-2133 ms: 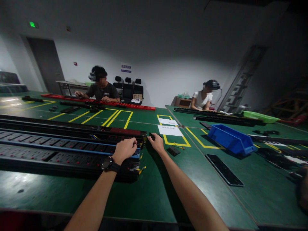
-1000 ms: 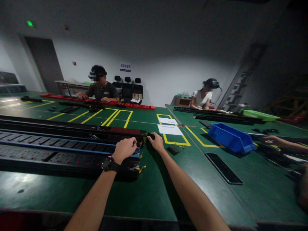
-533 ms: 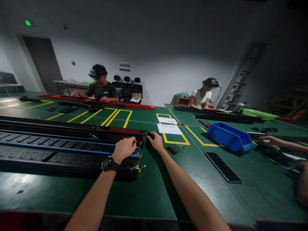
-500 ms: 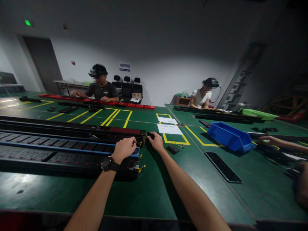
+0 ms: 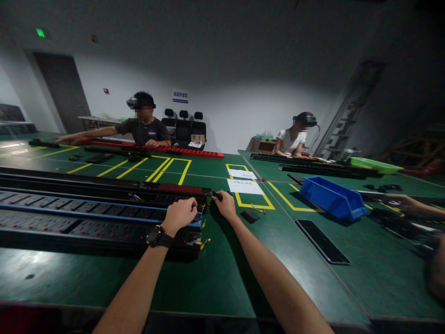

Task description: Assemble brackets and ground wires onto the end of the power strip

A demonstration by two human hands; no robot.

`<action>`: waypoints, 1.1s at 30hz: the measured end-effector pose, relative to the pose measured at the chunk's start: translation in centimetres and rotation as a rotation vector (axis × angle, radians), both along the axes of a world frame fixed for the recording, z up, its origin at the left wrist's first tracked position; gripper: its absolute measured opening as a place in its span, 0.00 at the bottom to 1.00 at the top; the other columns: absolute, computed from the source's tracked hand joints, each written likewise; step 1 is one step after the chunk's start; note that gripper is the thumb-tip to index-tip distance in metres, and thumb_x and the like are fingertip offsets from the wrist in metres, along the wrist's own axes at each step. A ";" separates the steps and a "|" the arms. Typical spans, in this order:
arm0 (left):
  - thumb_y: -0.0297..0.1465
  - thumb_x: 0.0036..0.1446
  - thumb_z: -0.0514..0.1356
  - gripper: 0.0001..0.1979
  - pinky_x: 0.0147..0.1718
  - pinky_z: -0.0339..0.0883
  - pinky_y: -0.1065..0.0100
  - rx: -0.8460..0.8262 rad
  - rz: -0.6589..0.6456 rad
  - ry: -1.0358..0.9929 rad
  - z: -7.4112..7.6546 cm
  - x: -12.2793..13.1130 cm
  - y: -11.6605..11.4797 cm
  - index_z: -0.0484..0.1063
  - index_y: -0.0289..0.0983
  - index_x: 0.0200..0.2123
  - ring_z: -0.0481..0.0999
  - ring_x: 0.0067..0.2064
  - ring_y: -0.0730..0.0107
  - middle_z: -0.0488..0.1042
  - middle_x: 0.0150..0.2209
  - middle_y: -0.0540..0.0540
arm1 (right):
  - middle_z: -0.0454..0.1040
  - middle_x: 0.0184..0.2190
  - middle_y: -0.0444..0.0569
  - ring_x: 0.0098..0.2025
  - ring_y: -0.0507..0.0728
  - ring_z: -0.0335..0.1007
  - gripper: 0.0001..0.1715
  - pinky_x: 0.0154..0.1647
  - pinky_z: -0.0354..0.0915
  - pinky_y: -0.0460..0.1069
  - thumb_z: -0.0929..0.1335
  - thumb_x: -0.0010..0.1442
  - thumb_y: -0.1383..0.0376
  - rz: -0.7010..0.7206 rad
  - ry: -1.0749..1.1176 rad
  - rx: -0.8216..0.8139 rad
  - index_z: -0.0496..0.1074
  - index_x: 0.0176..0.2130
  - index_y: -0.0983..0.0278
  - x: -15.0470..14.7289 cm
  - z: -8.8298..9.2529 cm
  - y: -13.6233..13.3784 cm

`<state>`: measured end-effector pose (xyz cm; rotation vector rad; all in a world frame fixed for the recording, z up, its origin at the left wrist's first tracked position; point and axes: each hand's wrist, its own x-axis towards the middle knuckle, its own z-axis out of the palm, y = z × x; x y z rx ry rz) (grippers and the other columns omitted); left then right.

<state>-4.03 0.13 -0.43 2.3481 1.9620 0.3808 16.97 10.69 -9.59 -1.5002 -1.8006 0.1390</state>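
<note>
Dim room, pale wall (image 5: 225,69) at the back, and out front a green worktop (image 5: 222,287) marked off with yellow tape (image 5: 185,172). Straight to the action at the right-hand end of the long strips: right hand (image 5: 225,205) reaching in, grip pinching a small black piece (image 5: 217,196), right by the end of the rear black rail (image 5: 86,182). Touching that end or just short of it? Too dark to tell. Left hand (image 5: 180,215) alongside, back upward over the end of the blue-edged strip (image 5: 104,208), fingers curled, tips hidden; cannot tell whether pinching anything. Black watch (image 5: 159,236) on that wrist. Closer in, a grey-black strip (image 5: 100,229) dotted with red. Over to the right, a dark block (image 5: 251,216) on the worktop, a phone (image 5: 323,242), a blue bin (image 5: 321,200). White sheets (image 5: 245,186) beyond. Far side: a dark-shirted person (image 5: 149,132), one arm stretched out along a red rack (image 5: 194,152), and a person in white (image 5: 290,144) behind black rails (image 5: 327,172). Right edge: another person's hand (image 5: 396,202), blurred.
</note>
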 end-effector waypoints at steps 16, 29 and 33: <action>0.34 0.62 0.52 0.13 0.42 0.70 0.61 -0.007 0.007 0.009 0.1 0.1 -0.1 0.74 0.45 0.45 0.80 0.44 0.55 0.81 0.41 0.44 | 0.76 0.42 0.51 0.43 0.58 0.71 0.06 0.44 0.63 0.49 0.67 0.64 0.67 -0.012 -0.127 0.058 0.72 0.43 0.61 -0.6 0.4 -0.9; 0.35 0.62 0.52 0.13 0.42 0.70 0.60 0.000 -0.004 0.005 0.2 0.1 0.0 0.74 0.45 0.44 0.80 0.44 0.54 0.81 0.41 0.44 | 0.74 0.38 0.50 0.41 0.57 0.68 0.07 0.42 0.60 0.48 0.65 0.63 0.72 0.009 -0.236 0.045 0.70 0.38 0.61 -0.9 1.1 -1.7; 0.35 0.62 0.52 0.13 0.42 0.70 0.60 0.001 0.001 0.008 0.1 0.1 -0.1 0.75 0.45 0.44 0.80 0.44 0.54 0.81 0.41 0.44 | 0.73 0.39 0.51 0.41 0.58 0.68 0.07 0.42 0.60 0.48 0.66 0.63 0.72 -0.009 -0.248 0.001 0.70 0.40 0.61 -0.9 1.0 -1.6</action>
